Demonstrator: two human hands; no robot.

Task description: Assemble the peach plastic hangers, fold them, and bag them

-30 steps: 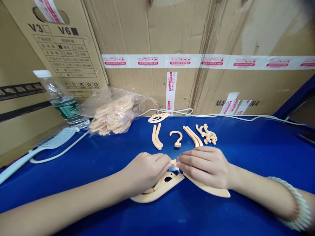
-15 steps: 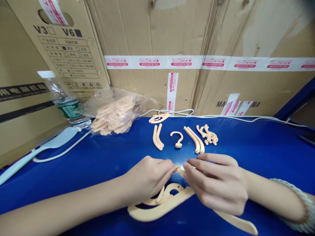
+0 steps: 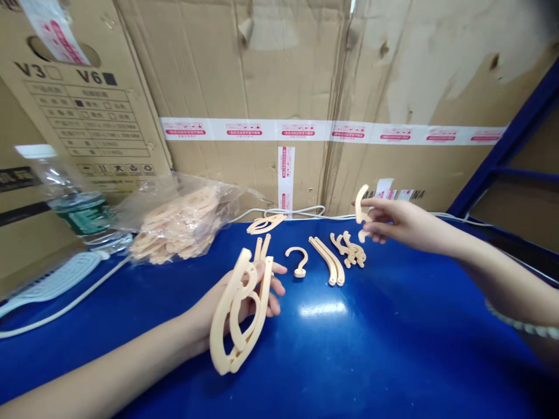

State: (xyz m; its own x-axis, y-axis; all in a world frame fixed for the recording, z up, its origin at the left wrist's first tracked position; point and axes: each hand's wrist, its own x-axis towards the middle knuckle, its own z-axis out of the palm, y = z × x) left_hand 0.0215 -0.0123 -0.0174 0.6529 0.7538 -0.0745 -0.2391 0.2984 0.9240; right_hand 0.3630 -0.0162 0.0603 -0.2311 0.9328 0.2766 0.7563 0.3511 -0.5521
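Observation:
My left hand (image 3: 208,307) is wrapped round a folded plastic hanger (image 3: 226,299), peach-coloured and made of curved linked arms, held upright above the blue table. My right hand (image 3: 395,224), raised at the right, pinches a small curved hanger piece (image 3: 359,203) between thumb and fingers. Below and left of it lies a cluster of small wavy pieces (image 3: 351,251). Two long curved arms (image 3: 326,261) rest beside that cluster. Further left is a hanger hook (image 3: 300,262). Another pair of curved arms (image 3: 262,245) is partly hidden behind my left hand.
At the back lies a flat looped hanger part (image 3: 265,223). A clear bag (image 3: 179,218) of similar parts, a water bottle (image 3: 81,206) and a pale blue hairbrush (image 3: 56,279) stand or lie at the left. White cable (image 3: 301,214) runs along cardboard boxes (image 3: 244,70).
My hands have parted. The left has lifted the hanger off the table, now folded; the right has moved up and right with a small curved piece. The view has shifted right.

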